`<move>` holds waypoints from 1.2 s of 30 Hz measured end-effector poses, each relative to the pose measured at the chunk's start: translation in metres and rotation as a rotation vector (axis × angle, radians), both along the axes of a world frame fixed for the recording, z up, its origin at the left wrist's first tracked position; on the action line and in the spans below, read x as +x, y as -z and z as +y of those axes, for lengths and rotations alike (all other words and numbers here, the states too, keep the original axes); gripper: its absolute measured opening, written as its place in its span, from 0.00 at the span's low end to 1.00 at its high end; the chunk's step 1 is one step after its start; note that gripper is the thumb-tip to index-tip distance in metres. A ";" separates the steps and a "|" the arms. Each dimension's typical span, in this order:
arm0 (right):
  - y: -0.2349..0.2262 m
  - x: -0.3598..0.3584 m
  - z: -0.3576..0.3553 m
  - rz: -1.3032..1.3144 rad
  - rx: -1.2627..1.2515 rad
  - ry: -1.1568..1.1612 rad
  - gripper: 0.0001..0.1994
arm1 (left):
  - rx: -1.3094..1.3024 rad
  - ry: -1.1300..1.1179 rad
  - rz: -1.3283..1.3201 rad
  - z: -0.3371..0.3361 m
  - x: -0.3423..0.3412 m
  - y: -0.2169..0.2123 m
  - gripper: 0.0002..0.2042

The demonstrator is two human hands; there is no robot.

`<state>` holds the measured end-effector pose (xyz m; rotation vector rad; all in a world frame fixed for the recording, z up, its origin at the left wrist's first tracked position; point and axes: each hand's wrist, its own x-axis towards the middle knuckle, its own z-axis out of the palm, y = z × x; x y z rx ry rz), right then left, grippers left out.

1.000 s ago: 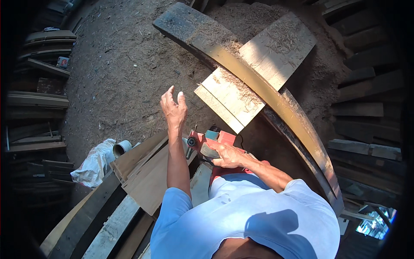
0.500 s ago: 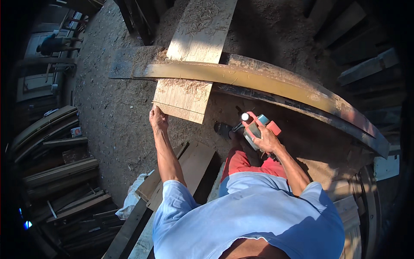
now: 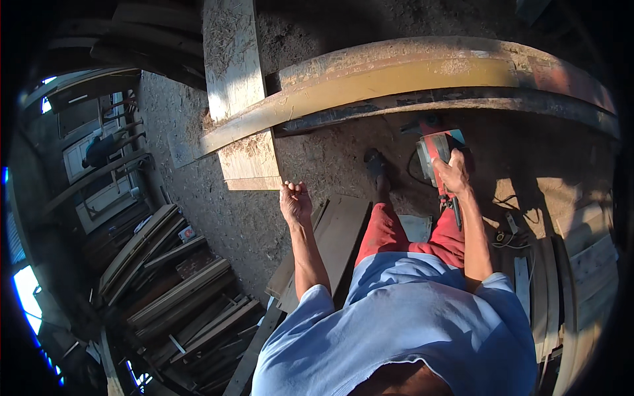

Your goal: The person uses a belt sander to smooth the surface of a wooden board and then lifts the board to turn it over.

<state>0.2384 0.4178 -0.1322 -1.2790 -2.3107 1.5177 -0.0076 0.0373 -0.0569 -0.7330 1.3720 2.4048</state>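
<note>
My right hand (image 3: 453, 173) grips a red power tool (image 3: 432, 144), held low just below a long curved wooden beam (image 3: 409, 82). My left hand (image 3: 294, 202) hangs free with curled fingers and nothing in it, right below the near end of a flat plank (image 3: 232, 86) that passes under the curved beam. Sawdust and shavings lie on the plank. My foot (image 3: 376, 165) stands on the dirt between the two hands.
Flat boards (image 3: 337, 237) lie on the ground by my legs. Stacks of planks (image 3: 178, 284) fill the lower left, more boards (image 3: 588, 264) lie at the right. A cable and small parts (image 3: 505, 231) sit on the ground at the right.
The view has swung so the beam now runs across the top. My left hand came off the plank's end and curled. My right hand still carries the tool.
</note>
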 end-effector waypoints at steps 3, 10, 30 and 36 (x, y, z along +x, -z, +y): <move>0.063 0.036 0.006 0.020 -0.179 0.197 0.18 | -0.162 0.214 -0.122 0.042 0.025 -0.006 0.07; 0.027 0.052 0.027 -0.012 -0.541 0.486 0.20 | -0.691 1.325 -0.112 0.123 0.142 0.012 0.14; 0.072 0.146 0.132 -0.537 -0.393 0.559 0.35 | -1.517 1.552 1.519 0.388 -0.052 -0.064 0.49; 0.121 0.164 0.145 -0.524 -0.550 0.629 0.43 | -1.526 1.599 1.461 0.391 -0.053 -0.061 0.51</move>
